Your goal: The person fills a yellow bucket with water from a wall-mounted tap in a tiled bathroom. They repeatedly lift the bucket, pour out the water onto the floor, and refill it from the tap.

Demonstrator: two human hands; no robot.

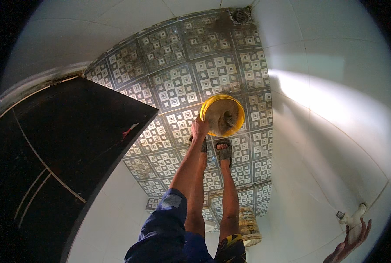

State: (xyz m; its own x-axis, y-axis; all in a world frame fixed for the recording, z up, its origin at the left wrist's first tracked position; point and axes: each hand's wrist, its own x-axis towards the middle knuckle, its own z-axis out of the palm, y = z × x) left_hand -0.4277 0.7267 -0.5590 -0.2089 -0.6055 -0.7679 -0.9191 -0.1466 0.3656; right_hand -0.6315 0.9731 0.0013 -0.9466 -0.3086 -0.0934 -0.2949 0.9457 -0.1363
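A yellow bucket (241, 125) hangs or stands above the patterned floor, just past my feet. My left hand (199, 128) is closed on the left side of its rim. Inside, the bucket shows a grey-brown content (221, 115) with a dark patch; whether it is liquid or paste I cannot tell. At the lower right my right hand (352, 241) has its fingers spread, beside a whitish pipe fitting (357, 215) on the wall. It holds nothing that I can see, and whether it touches the fitting is unclear.
A black panel (72, 144), perhaps a door, fills the left side. A round drain (241, 16) sits in the far floor corner. White tiled wall (327, 109) runs along the right. Behind my legs stands a stained bucket (249, 225). My sandalled feet (224, 151) stand on patterned tiles (173, 92).
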